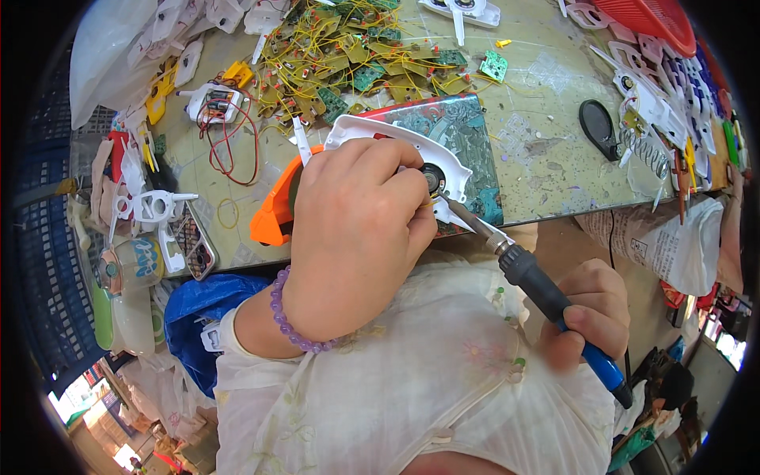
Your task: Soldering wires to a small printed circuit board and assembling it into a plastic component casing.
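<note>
My left hand (360,226), with a purple bead bracelet (279,305) at the wrist, is closed over a white plastic shell (450,157). Its fingertips pinch down inside the shell, and they hide whatever they hold. Beside them sits a round black speaker (432,179) with a metal centre. In my right hand (600,309) is a soldering iron (538,286), gripped by its blue handle. Its tip points up and left, close to the shell's lower edge near the speaker; contact cannot be made out. An orange plastic part (273,212) lies partly under my left hand.
A patterned teal pad (473,119) lies under the shell. Behind is a heap of circuit boards (348,67) with yellow wires. A battery holder (218,104) trails red wires at left. White shells (645,91), a black round cover (598,127) and a red basket (653,20) are at right.
</note>
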{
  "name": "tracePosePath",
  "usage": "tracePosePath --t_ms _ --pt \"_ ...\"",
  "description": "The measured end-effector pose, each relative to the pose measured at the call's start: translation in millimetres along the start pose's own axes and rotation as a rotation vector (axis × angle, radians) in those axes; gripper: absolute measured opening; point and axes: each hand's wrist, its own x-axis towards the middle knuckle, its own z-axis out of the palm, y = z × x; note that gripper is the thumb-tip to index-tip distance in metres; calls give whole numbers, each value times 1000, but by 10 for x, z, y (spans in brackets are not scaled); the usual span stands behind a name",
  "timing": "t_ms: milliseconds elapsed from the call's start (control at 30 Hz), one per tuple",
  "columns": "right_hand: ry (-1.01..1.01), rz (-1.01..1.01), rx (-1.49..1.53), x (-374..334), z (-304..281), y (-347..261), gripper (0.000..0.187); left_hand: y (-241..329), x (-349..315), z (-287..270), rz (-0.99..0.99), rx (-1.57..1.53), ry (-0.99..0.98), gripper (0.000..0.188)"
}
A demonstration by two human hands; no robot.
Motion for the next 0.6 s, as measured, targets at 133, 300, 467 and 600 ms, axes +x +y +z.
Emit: tracePosePath --t_ms 133,300,467,600 --pt "-58 -8 1 28 -25 -4 19 7 -2 1 1 3 1 13" --pt "-63 -134 -49 97 8 1 17 -4 -6 4 -6 -24 -11 13" --pt "-145 -134 -54 141 -27 3 19 -25 -20 9 -40 -102 -16 13" --pt "141 -193 -49 -32 -21 39 17 -32 -41 23 -42 -117 -13 12"
